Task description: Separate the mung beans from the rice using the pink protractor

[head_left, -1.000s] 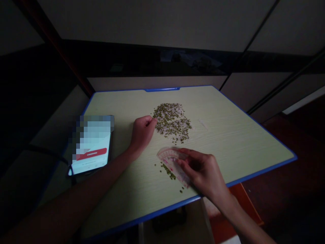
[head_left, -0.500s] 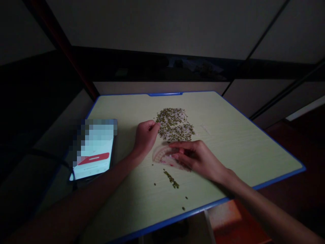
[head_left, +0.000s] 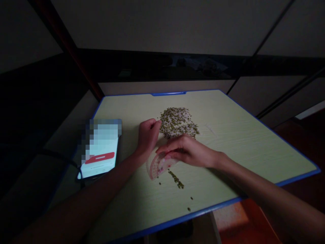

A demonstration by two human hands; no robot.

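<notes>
My right hand (head_left: 186, 150) is closed on a clear protractor (head_left: 158, 166) with pink markings, low over the table. The fingers cover part of it. My left hand (head_left: 148, 134) rests as a loose fist at the left edge of a pile of small green beans (head_left: 177, 120) mixed with white grains; whether anything is inside the fist is hidden. Just below the protractor lies a short row of green beans (head_left: 176, 179), with a few single beans nearer the front edge.
A phone (head_left: 103, 145) with its screen lit lies at the left, and a dark cable (head_left: 61, 155) runs across its lower corner. The table (head_left: 243, 135) has a blue rim. A small clear strip (head_left: 210, 129) lies right of the pile. An orange drawer area (head_left: 243, 220) shows below the front edge.
My right hand has moved left and turned the protractor, whose curved end now points down to the left near the row of beans. My left hand keeps its place. The view has shifted slightly.
</notes>
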